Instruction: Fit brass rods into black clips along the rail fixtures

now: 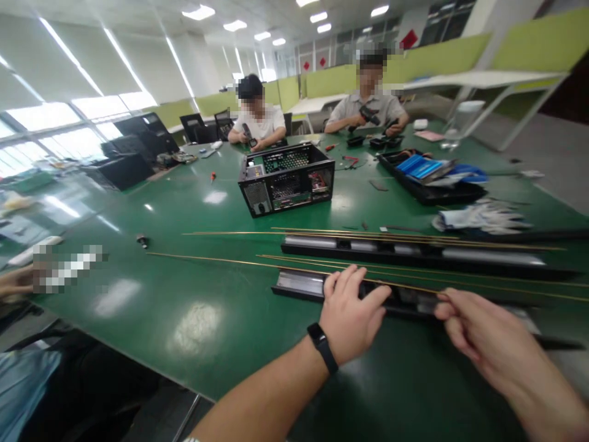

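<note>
My left hand [352, 310], with a black band on its wrist, lies with fingers spread over the nearer black channel-shaped strip [301, 283]. Its fingertips reach the thin brass-coloured rod [221, 260] running along that strip. Further right, my right hand [476, 322] pinches the same rod between thumb and forefinger. The rod's far left end extends over the green table, past the strip. Behind my hands lies a second long black strip [405, 250] with silvery sections, and several more thin brass rods [239, 232] lie along it. My right hand hides part of the nearer strip.
An open black computer case [288, 184] stands mid-table. At right are a black tray [427, 178] with blue items and white gloves [483, 218]. A small dark part [142, 241] lies left. Two people work across the green table [193, 202]; another person's hand [18, 280] shows at left.
</note>
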`<state>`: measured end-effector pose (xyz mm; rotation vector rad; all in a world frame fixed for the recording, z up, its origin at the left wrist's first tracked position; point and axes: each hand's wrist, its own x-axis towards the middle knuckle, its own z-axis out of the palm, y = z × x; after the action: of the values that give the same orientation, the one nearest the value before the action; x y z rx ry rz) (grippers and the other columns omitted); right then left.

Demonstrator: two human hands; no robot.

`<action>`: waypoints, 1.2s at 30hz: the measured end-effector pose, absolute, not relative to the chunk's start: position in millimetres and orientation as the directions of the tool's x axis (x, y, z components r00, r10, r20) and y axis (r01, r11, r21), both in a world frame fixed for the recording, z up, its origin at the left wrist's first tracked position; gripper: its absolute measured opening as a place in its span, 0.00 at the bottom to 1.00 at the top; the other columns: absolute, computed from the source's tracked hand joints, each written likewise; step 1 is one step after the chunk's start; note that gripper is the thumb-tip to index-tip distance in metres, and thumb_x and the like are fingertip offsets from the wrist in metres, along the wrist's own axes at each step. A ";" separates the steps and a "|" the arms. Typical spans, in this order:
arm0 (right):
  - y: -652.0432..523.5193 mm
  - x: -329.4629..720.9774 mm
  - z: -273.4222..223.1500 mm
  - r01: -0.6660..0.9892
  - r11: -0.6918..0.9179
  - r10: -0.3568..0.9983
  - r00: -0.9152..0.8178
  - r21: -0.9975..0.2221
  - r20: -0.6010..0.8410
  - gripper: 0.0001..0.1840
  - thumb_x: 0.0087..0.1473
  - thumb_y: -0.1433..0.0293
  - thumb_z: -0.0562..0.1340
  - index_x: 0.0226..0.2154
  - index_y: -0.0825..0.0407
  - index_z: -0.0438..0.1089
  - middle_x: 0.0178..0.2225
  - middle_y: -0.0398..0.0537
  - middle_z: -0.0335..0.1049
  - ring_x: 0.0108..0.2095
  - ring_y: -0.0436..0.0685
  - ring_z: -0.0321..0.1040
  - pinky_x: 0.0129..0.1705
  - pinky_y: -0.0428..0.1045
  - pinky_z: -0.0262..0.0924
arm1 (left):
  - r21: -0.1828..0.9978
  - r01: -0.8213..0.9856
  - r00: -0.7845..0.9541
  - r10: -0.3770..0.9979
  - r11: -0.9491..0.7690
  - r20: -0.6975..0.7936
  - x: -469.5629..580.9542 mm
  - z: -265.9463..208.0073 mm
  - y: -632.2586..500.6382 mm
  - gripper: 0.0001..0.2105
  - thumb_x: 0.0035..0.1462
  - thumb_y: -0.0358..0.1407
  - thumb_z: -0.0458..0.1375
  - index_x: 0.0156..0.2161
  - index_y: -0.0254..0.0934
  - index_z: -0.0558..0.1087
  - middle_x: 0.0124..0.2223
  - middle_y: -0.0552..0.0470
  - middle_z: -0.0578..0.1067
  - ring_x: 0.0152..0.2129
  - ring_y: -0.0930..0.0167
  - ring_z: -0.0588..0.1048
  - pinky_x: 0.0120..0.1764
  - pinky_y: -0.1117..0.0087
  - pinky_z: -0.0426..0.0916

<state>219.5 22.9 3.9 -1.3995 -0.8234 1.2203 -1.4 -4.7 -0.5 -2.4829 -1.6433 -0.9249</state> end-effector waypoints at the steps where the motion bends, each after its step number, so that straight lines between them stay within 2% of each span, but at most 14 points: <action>1: 21.7 218.7 5.5 -0.147 -0.229 0.941 0.218 -0.962 -0.257 0.14 0.48 0.59 0.70 0.29 0.52 0.72 0.21 0.49 0.71 0.08 0.45 0.53 0.07 0.41 0.38 | 0.299 0.844 0.270 0.834 -0.445 0.481 -1.1 -1.0 -4.8 0.17 0.63 0.42 0.54 0.57 0.52 0.70 0.64 0.46 0.64 0.64 0.60 0.58 0.62 0.49 0.53; 7: 19.1 217.5 7.8 -0.171 -0.246 0.945 0.179 -0.954 -0.276 0.19 0.48 0.56 0.69 0.32 0.53 0.67 0.21 0.43 0.70 0.08 0.45 0.54 0.07 0.39 0.38 | 0.311 0.829 0.285 0.829 -0.465 0.482 -0.1 -4.1 -4.3 0.16 0.63 0.39 0.55 0.56 0.50 0.70 0.63 0.44 0.65 0.64 0.60 0.59 0.62 0.48 0.52; 20: 18.3 212.4 14.0 -0.094 -0.296 0.936 0.172 -0.951 -0.308 0.16 0.56 0.57 0.63 0.33 0.54 0.67 0.21 0.42 0.70 0.07 0.45 0.55 0.06 0.40 0.37 | 0.289 0.841 0.286 0.830 -0.457 0.479 1.7 -4.9 -5.1 0.16 0.64 0.39 0.55 0.56 0.50 0.71 0.64 0.43 0.66 0.65 0.59 0.59 0.62 0.48 0.50; 29: 19.0 216.4 11.4 -0.210 -0.253 0.944 0.162 -0.945 -0.288 0.15 0.52 0.59 0.67 0.31 0.54 0.67 0.20 0.42 0.70 0.08 0.43 0.53 0.06 0.39 0.36 | 0.296 0.837 0.272 0.818 -0.461 0.507 2.1 -7.6 -3.1 0.16 0.65 0.33 0.53 0.55 0.50 0.71 0.63 0.44 0.67 0.65 0.61 0.59 0.62 0.49 0.50; 36: 19.0 226.9 11.0 -0.243 -0.238 0.942 0.178 -0.940 -0.285 0.14 0.51 0.61 0.68 0.30 0.55 0.67 0.20 0.43 0.70 0.09 0.43 0.53 0.06 0.38 0.36 | 0.294 0.840 0.265 0.817 -0.457 0.512 1.1 -8.8 -3.1 0.17 0.64 0.32 0.54 0.55 0.50 0.72 0.65 0.43 0.65 0.66 0.59 0.58 0.61 0.49 0.52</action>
<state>226.9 19.0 11.0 -1.3236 -0.7520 1.3323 1.1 -3.1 -8.8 -2.4688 -1.6178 -0.9637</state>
